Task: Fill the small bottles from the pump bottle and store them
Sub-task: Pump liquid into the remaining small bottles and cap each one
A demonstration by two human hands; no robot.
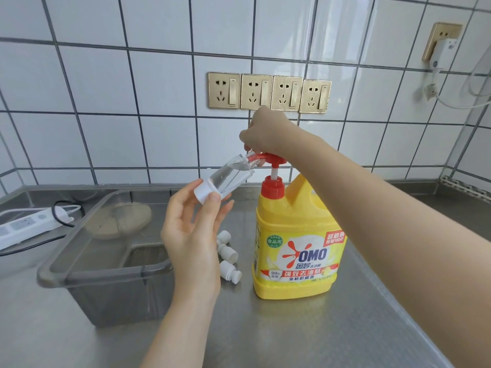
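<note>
One small clear bottle (pixel 230 176), tilted, its open neck at the red spout of the yellow pump bottle (pixel 299 245); my left hand (pixel 191 235) pinches its white base. My right hand (pixel 261 131) rests curled on the pump head. Three white caps (pixel 228 257) lie on the steel counter (pixel 292 335), between the pump bottle and the grey bin (pixel 106 272).

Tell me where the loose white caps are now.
The white caps lie on the steel counter, low in the head view, between the grey bin and the yellow pump bottle.
</note>
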